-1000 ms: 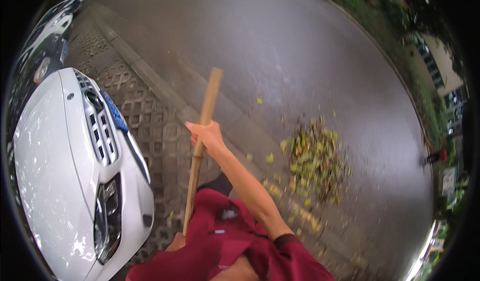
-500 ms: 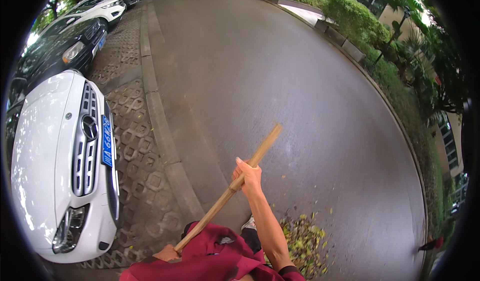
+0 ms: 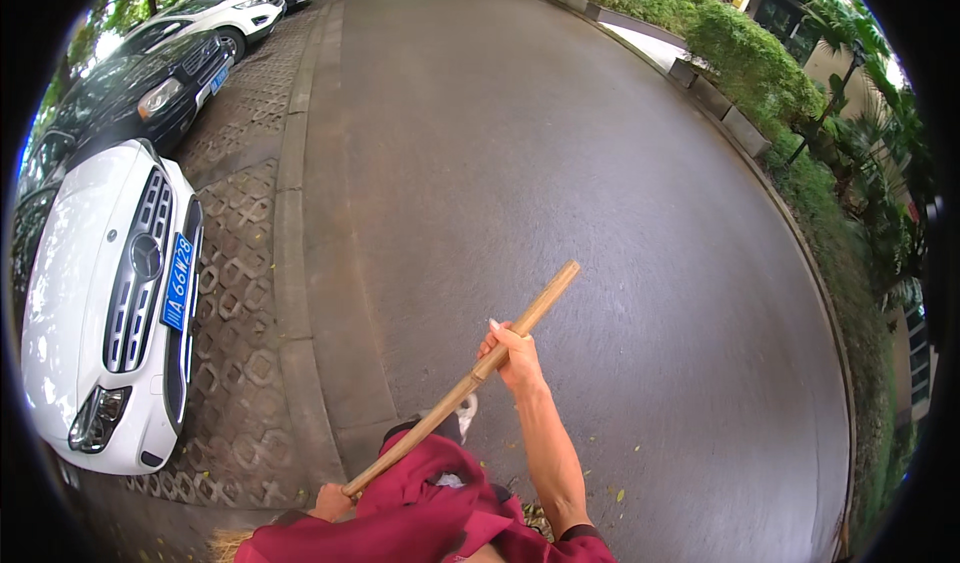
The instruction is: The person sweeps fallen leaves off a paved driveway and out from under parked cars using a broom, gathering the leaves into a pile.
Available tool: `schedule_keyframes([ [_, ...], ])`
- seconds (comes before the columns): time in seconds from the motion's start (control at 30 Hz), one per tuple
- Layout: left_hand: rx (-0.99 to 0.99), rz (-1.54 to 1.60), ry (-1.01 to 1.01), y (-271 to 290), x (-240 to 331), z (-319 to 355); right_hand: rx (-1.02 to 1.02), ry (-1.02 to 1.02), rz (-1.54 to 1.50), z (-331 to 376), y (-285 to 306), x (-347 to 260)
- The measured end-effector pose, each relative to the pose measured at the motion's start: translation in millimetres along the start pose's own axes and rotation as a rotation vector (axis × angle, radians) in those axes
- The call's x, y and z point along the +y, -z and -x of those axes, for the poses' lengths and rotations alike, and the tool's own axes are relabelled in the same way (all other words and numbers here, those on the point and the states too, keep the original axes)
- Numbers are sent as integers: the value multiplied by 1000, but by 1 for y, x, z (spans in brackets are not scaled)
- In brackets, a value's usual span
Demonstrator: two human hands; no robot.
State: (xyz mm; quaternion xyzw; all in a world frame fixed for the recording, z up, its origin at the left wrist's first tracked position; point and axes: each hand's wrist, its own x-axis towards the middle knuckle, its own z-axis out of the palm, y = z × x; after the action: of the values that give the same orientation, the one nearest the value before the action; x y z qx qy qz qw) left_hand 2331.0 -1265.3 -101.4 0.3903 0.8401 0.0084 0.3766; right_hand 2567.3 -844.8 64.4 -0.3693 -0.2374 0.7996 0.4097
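Observation:
A bamboo broom (image 3: 455,395) slants across my front, its bare upper end pointing forward and right. My right hand (image 3: 512,356) is closed around the pole a little below that end, thumb along the top. Lower down, at my left side, my left hand (image 3: 331,503) grips the same pole, partly covered by my dark red sleeve. Straw-coloured bristles (image 3: 229,545) show at the bottom edge; the rest of the broom head is hidden. Yellow-green leaves (image 3: 537,517) peek out beside my clothing.
Parked on the left are a white car (image 3: 75,293), a dark car (image 3: 150,98) and others behind. A stone curb (image 3: 291,213) divides their paved strip (image 3: 235,303) from the wet grey road (image 3: 600,183). Hedges (image 3: 770,68) and planter blocks (image 3: 735,128) line the right side.
The broom's upper end and my right hand have shifted slightly right. My view has turned and moved; the leaf pile is now mostly out of sight, and bristles appear at lower left.

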Motion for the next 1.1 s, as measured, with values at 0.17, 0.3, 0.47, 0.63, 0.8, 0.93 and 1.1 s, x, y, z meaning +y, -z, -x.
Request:
schedule_keyframes([
  [0.17,133,-51,-13,-31,110,-40,66,-2,-32,-75,81,-60],
  [0.3,149,0,-37,-26,211,-81,154,1,-107,-103,148,-125],
  [0.47,255,-6,-120,-8,301,-132,133,78,-168,-98,208,-222],
  [0.63,461,-49,-309,-28,419,-168,86,282,-145,-88,293,-319],
  [0.8,540,-1,-294,-65,533,-134,125,426,-30,-83,347,-410],
  [0.93,602,128,-474,-113,668,-158,131,623,36,-61,430,-524],
  [1.1,633,357,-634,-137,784,-194,196,784,306,-24,494,-644],
])
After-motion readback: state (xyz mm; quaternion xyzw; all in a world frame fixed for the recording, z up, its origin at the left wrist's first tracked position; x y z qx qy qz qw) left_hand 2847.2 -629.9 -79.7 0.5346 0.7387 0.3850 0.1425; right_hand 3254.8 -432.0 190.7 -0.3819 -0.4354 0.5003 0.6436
